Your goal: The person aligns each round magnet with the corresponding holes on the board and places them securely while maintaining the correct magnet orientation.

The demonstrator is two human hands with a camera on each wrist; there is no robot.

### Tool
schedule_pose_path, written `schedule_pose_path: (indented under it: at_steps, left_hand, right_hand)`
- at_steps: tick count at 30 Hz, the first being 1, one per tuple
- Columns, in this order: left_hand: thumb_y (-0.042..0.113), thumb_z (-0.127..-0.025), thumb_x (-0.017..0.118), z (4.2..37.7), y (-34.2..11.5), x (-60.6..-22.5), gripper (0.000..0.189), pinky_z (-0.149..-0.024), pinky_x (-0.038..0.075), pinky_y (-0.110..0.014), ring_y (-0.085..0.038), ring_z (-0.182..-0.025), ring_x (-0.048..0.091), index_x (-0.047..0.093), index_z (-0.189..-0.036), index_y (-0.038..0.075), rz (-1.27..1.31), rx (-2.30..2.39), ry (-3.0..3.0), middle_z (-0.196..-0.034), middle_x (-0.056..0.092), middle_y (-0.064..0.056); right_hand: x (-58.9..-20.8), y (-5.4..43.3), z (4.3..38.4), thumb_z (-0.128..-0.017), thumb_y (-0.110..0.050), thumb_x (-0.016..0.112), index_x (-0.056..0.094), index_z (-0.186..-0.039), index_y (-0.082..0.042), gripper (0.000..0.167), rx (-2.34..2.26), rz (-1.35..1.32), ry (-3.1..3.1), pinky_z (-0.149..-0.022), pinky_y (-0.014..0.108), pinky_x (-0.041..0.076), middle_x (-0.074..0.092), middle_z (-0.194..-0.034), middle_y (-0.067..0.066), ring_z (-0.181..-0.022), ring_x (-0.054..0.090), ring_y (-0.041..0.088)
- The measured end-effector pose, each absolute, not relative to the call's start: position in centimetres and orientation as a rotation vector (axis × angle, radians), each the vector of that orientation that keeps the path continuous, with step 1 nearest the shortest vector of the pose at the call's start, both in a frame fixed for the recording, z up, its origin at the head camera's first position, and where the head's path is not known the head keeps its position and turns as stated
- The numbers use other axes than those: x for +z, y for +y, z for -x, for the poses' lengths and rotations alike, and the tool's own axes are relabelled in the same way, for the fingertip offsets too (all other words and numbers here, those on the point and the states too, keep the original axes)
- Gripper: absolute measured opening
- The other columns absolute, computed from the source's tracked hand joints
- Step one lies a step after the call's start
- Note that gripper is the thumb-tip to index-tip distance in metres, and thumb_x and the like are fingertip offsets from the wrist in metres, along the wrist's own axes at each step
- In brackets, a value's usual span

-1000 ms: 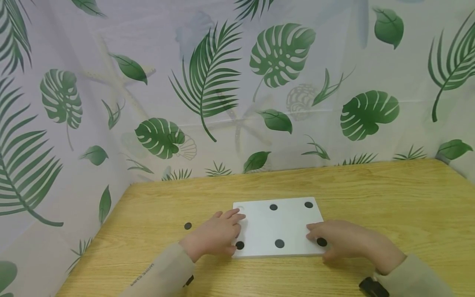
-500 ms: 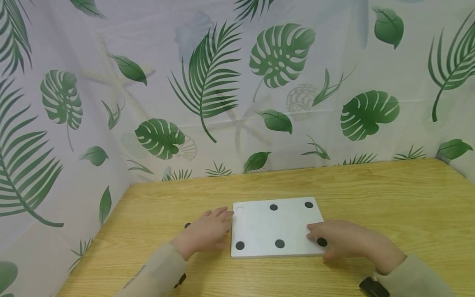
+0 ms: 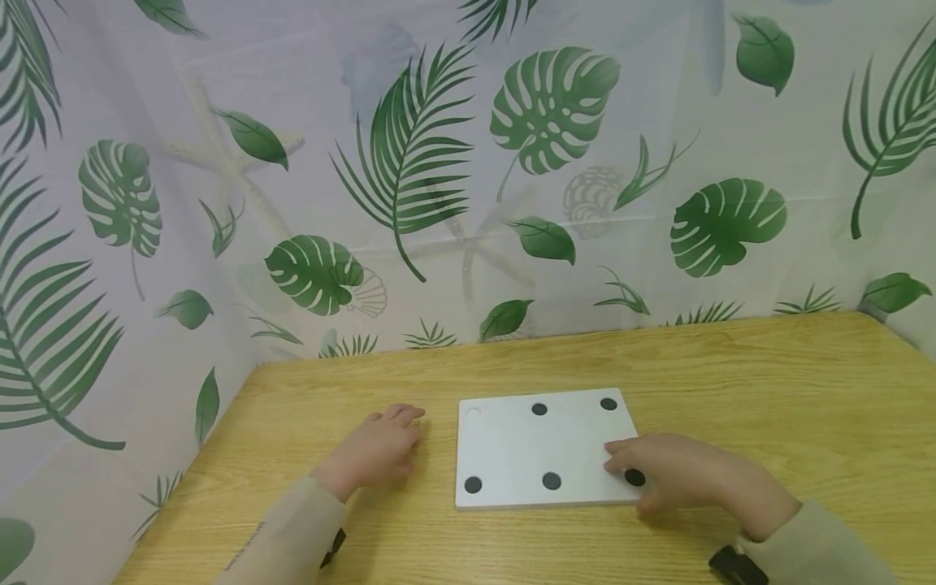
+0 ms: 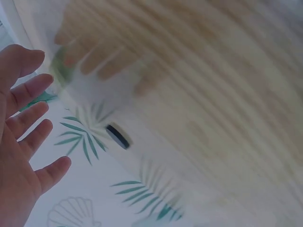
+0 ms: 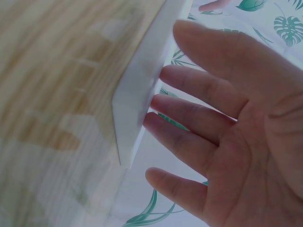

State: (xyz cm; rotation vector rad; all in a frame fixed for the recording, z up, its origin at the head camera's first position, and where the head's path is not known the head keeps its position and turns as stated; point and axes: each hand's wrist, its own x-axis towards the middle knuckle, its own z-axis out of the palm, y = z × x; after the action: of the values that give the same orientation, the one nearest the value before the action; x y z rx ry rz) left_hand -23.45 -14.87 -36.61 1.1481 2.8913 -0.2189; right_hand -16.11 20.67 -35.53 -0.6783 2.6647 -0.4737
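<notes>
A white rectangular board (image 3: pixel 512 451) lies on the table, with several flat black discs, such as the front left disc (image 3: pixel 473 484), set along its long sides. A pale round recess (image 3: pixel 474 412) shows at its far left corner. My left hand (image 3: pixel 376 447) hovers left of the board, fingers spread and holding nothing. Below it, a loose black disc (image 4: pixel 117 136) is on the table, hidden behind the hand in the head view. My right hand (image 3: pixel 673 471) rests at the board's right edge. Its extended fingertips touch the board's side (image 5: pixel 142 71) in the right wrist view.
The wooden table (image 3: pixel 768 390) runs back to a white cloth (image 3: pixel 439 309) with green leaf prints. That cloth also hangs along the left side. A dark band (image 3: pixel 737 565) sits on the right wrist.
My left hand has drawn back leftward off the board and now covers the loose disc in the head view. The right hand and the board have stayed put.
</notes>
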Motion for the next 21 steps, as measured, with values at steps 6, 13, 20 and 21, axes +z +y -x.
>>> schedule_pose_path:
  at_steps: [6, 13, 20, 21]
  left_hand:
    - [0.013, -0.072, 0.063, 23.9, -16.2, -36.7, 0.010, -0.083, 0.037, -0.048, -0.030, -0.117, 0.037, 0.053, -0.072, 0.013, -1.106, -0.189, 2.931, -0.126, 0.043, -0.014]
    - [0.017, -0.075, 0.066, 24.5, -17.8, -36.8, 0.015, -0.083, 0.036, -0.051, -0.031, -0.118, 0.035, 0.052, -0.070, 0.014, -1.004, -0.131, 2.976, -0.127, 0.042, -0.014]
    - [0.020, -0.076, 0.067, 25.1, -19.1, -37.1, 0.013, -0.081, 0.037, -0.053, -0.034, -0.117, 0.034, 0.057, -0.073, 0.012, -0.911, -0.119, 2.991, -0.127, 0.041, -0.016]
    - [0.020, -0.076, 0.067, 25.2, -19.3, -37.1, 0.013, -0.081, 0.037, -0.053, -0.034, -0.117, 0.034, 0.057, -0.073, 0.012, -0.895, -0.117, 2.990, -0.127, 0.041, -0.016]
  right_hand:
    - [-35.5, 20.8, 16.1, -0.066, -0.012, 0.075, 0.062, -0.107, -0.007, 0.043, -0.483, 0.665, 2.647, -0.092, 0.045, 0.032, 0.048, -0.125, 0.012, -0.113, 0.044, 0.032]
    - [-35.6, 20.9, 16.0, -0.066, -0.012, 0.075, 0.062, -0.107, -0.007, 0.043, -0.503, 0.662, 2.647, -0.092, 0.045, 0.032, 0.048, -0.125, 0.012, -0.114, 0.043, 0.032]
    - [-35.7, 21.1, 16.0, -0.066, -0.013, 0.074, 0.061, -0.107, -0.007, 0.044, -0.506, 0.680, 2.649, -0.092, 0.046, 0.032, 0.047, -0.126, 0.012, -0.114, 0.043, 0.033]
    - [-35.7, 21.1, 16.0, -0.066, -0.013, 0.074, 0.061, -0.108, -0.007, 0.044, -0.507, 0.683, 2.650, -0.092, 0.046, 0.032, 0.047, -0.126, 0.012, -0.114, 0.043, 0.033]
